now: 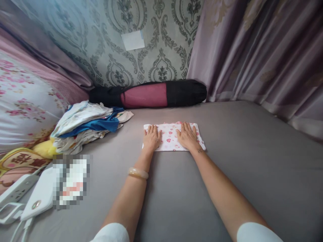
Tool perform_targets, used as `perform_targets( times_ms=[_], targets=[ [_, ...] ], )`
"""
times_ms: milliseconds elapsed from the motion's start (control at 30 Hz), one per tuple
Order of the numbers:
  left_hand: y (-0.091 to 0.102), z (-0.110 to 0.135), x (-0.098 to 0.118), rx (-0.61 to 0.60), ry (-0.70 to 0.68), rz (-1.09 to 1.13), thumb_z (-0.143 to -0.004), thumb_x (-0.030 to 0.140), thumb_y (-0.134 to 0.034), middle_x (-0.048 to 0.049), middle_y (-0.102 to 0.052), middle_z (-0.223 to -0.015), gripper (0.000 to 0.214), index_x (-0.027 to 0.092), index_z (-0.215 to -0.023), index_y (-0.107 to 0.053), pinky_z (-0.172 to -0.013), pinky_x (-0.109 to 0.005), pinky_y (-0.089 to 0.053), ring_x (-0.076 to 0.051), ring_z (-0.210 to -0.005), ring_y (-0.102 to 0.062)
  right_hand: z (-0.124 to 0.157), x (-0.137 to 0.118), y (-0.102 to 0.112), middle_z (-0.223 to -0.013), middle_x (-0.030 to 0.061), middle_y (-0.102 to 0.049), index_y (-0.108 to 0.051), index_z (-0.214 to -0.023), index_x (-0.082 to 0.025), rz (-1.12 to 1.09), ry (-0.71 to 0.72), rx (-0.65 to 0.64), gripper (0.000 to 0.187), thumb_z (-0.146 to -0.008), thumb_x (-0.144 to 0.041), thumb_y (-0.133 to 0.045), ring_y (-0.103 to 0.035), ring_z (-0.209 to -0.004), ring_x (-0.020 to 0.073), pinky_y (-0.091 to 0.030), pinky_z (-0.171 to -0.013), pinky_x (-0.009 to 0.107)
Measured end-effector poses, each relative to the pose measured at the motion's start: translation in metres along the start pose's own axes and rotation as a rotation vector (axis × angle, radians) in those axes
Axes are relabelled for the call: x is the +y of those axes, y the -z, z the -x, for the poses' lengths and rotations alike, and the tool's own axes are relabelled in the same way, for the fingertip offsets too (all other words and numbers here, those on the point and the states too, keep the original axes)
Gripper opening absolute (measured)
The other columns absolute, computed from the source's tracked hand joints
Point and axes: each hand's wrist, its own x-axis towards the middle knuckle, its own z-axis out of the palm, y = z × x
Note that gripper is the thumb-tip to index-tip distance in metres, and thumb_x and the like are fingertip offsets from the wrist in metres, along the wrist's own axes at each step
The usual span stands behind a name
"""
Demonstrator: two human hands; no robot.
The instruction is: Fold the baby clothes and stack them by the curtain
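Note:
A white cloth garment point(169, 141) with pink and red hearts lies folded into a flat rectangle on the grey sheet. My left hand point(152, 137) rests flat on its left part, fingers pointing away from me. On the right part my right hand point(187, 136) lies palm down, its fingers stretched out. Between the hands the printed fabric shows, and a bit of pink trim sticks out along the far edge. The fabric under both palms is hidden.
Left of the cloth is a pile of clothes point(85, 117). Nearer me lie a power strip point(19, 190), a white device point(41, 193) with cables and a blurred-out item point(74, 181). A black and pink long bag point(146, 95) lies along the wall. Curtains point(234, 50) hang at right.

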Motion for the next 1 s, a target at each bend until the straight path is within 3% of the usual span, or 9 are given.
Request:
perform_targets(
  times_ms=[233, 400, 533, 633, 767, 1000],
  targets=[
    [0.002, -0.003, -0.002, 0.001, -0.014, 0.026, -0.100, 0.037, -0.025, -0.0119, -0.047, -0.147, 0.045, 0.018, -0.133, -0.049, -0.115, -0.051, -0.026, -0.026, -0.140, -0.037, -0.004, 0.004, -0.003, -0.152, 0.0176, -0.038, -0.038, -0.146, -0.005, 0.001, 0.007, -0.019, 0.057, -0.101, -0.037, -0.024, -0.030, -0.142, 0.0276, -0.014, -0.116, 0.049],
    [0.014, -0.012, -0.005, 0.021, -0.082, -0.063, -0.099, 0.025, -0.029, -0.0117, -0.067, -0.119, 0.036, 0.018, -0.111, -0.061, -0.111, -0.049, -0.030, -0.024, -0.119, -0.057, -0.007, 0.008, 0.008, -0.149, 0.0139, -0.044, -0.045, -0.142, -0.011, -0.032, 0.016, -0.031, 0.049, -0.100, -0.029, -0.027, -0.038, -0.138, 0.0254, -0.017, -0.115, 0.046],
    [0.030, -0.031, -0.008, -0.132, -0.100, -0.199, -0.092, 0.015, -0.036, -0.0123, -0.071, -0.109, 0.033, 0.017, -0.103, -0.067, -0.105, -0.043, -0.037, -0.024, -0.106, -0.064, -0.018, 0.017, 0.024, -0.134, 0.0119, -0.060, -0.058, -0.132, -0.019, -0.030, 0.055, -0.106, 0.042, -0.098, -0.023, -0.034, -0.055, -0.122, 0.0249, -0.029, -0.107, 0.042],
    [0.042, -0.047, -0.008, -0.229, -0.085, -0.251, -0.089, 0.013, -0.039, -0.0128, -0.071, -0.111, 0.033, 0.018, -0.104, -0.069, -0.096, -0.037, -0.044, -0.025, -0.106, -0.065, -0.032, 0.025, 0.035, -0.117, 0.0116, -0.070, -0.069, -0.118, -0.025, -0.010, 0.045, -0.181, 0.036, -0.097, -0.023, -0.039, -0.063, -0.107, 0.0257, -0.042, -0.090, 0.036],
    [0.053, -0.064, -0.004, -0.318, -0.063, -0.260, -0.086, 0.013, -0.045, -0.0118, -0.070, -0.114, 0.034, 0.022, -0.105, -0.071, -0.091, -0.033, -0.047, -0.025, -0.110, -0.064, -0.052, 0.034, 0.042, -0.115, 0.0077, -0.071, -0.073, -0.110, -0.030, -0.013, 0.036, -0.249, 0.029, -0.093, -0.022, -0.051, -0.065, -0.103, 0.0249, -0.045, -0.078, 0.031],
    [0.050, -0.095, -0.014, -0.500, -0.099, -0.231, -0.076, 0.014, -0.058, -0.0067, -0.070, -0.119, 0.038, 0.025, -0.110, -0.070, -0.084, -0.028, -0.050, -0.024, -0.106, -0.065, -0.070, 0.034, 0.049, -0.118, 0.0049, -0.068, -0.067, -0.112, -0.028, 0.004, 0.066, -0.341, 0.028, -0.085, -0.022, -0.065, -0.062, -0.108, 0.0235, -0.046, -0.083, 0.032]
  ],
)
